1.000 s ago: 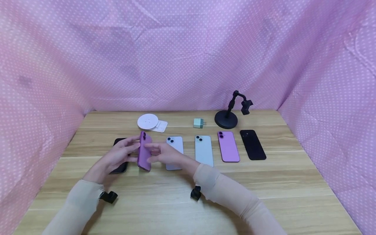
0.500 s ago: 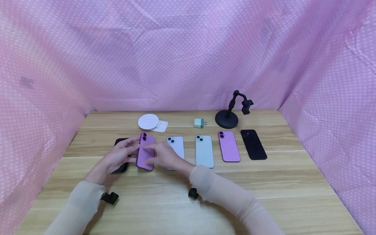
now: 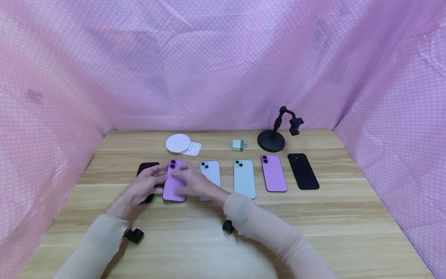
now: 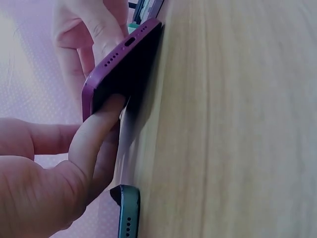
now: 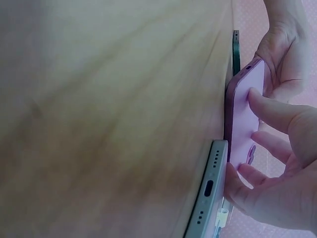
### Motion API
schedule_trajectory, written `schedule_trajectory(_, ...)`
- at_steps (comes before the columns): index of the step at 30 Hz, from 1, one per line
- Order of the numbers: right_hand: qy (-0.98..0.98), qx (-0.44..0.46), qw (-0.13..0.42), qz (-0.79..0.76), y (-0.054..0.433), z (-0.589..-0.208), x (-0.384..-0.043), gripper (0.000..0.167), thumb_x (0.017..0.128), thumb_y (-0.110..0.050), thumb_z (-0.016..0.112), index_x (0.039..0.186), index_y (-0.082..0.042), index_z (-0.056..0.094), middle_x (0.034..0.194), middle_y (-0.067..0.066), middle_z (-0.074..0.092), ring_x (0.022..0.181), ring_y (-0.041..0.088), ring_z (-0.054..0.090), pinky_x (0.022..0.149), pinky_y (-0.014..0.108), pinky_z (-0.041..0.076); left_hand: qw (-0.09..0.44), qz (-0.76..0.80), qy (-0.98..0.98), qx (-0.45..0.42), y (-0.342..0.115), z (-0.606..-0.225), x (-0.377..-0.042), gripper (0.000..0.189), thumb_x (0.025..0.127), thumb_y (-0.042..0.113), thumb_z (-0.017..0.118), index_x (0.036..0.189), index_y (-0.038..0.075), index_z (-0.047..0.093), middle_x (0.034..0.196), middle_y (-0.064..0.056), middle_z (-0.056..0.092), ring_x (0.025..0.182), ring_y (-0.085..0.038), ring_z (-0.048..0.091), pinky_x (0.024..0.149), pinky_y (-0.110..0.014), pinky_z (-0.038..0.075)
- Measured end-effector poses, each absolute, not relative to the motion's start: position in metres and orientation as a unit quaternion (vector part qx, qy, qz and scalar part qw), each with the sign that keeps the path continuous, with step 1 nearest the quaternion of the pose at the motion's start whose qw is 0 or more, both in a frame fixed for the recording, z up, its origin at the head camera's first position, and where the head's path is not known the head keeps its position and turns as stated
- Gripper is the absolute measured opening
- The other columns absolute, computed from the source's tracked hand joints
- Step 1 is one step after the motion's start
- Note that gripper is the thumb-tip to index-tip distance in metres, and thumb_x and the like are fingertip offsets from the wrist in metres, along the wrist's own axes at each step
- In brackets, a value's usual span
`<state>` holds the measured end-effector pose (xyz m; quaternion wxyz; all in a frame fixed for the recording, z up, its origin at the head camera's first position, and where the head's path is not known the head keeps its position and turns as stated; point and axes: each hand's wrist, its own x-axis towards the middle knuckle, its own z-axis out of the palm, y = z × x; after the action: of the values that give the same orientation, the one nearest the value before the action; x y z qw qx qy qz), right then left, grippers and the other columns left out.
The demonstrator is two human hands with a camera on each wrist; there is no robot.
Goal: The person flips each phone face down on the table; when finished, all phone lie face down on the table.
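Note:
A purple smartphone (image 3: 173, 186), back up, lies tilted with its left edge raised off the table in the left wrist view. At that edge my left hand (image 3: 146, 184) holds it, one finger bent under its dark screen. My right hand (image 3: 196, 181) reaches across from the right, its thumb (image 5: 272, 109) and a finger touching the phone's back. Another right finger dips beside its lower edge, next to a pale lavender phone (image 3: 213, 170). Beneath my left hand lies a dark phone (image 3: 148, 166), partly hidden; its edge looks green in the left wrist view.
Rightward in the row lie a pale green phone (image 3: 245, 180), a second purple phone (image 3: 274, 174) and a black phone (image 3: 304, 172). Behind stand a white round charging pad (image 3: 178, 143), a green plug adapter (image 3: 238, 145) and a black phone stand (image 3: 271, 141). Pink dotted cloth (image 3: 223, 77) surrounds the table.
The held purple phone has turned from nearly on its edge to lying flatter, back up, its right side lowering. Both hands stay at it, the right fingers on its back.

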<state>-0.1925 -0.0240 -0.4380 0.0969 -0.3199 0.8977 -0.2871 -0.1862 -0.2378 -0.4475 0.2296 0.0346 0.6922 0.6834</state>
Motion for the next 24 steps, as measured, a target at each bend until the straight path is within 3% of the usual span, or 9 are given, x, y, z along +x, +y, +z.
schedule_trajectory(5, 0.893, -0.328, 0.110, -0.289, -0.023, -0.439, -0.197, 0.060, 0.088, -0.024, 0.083, 0.142, -0.012, 0.060, 0.154, 0.015, 0.043, 0.143, 0.022, 0.038, 0.119, 0.036, 0.029, 0.210, 0.666, 0.716, 0.016, -0.236, -0.446, -0.187, 0.060, 0.106, 0.001, 0.043, 0.159, -0.004, 0.016, 0.156, -0.032, 0.030, 0.119, -0.021, 0.057, 0.090, -0.038, 0.058)
schedule_trajectory(10, 0.894, -0.328, 0.121, -0.281, -0.022, -0.439, -0.199, 0.060, 0.088, -0.023, 0.083, 0.142, -0.012, 0.060, 0.155, 0.017, 0.042, 0.145, 0.025, 0.036, 0.121, 0.038, 0.027, 0.195, 0.627, 0.754, 0.014, -0.237, -0.443, -0.189, 0.058, 0.105, -0.001, 0.049, 0.157, -0.006, 0.024, 0.147, -0.034, 0.041, 0.105, -0.019, 0.064, 0.082, -0.039, 0.061)
schedule_trajectory(15, 0.901, -0.316, 0.135, -0.266, -0.024, -0.440, -0.199, 0.059, 0.088, -0.025, 0.082, 0.142, -0.014, 0.061, 0.156, 0.016, 0.040, 0.145, 0.027, 0.036, 0.121, 0.037, 0.027, 0.201, 0.605, 0.770, 0.013, -0.241, -0.444, -0.191, 0.057, 0.103, -0.003, 0.053, 0.154, -0.010, 0.029, 0.142, -0.035, 0.046, 0.100, -0.021, 0.065, 0.081, -0.041, 0.061)
schedule_trajectory(24, 0.914, -0.313, 0.132, -0.222, -0.029, -0.441, -0.198, 0.058, 0.090, -0.031, 0.080, 0.142, -0.016, 0.061, 0.157, 0.014, 0.040, 0.144, 0.029, 0.036, 0.121, 0.037, 0.026, 0.190, 0.560, 0.806, 0.019, -0.245, -0.435, -0.193, 0.054, 0.103, 0.002, 0.056, 0.150, -0.013, 0.034, 0.132, -0.034, 0.057, 0.084, -0.019, 0.071, 0.072, -0.035, 0.063)
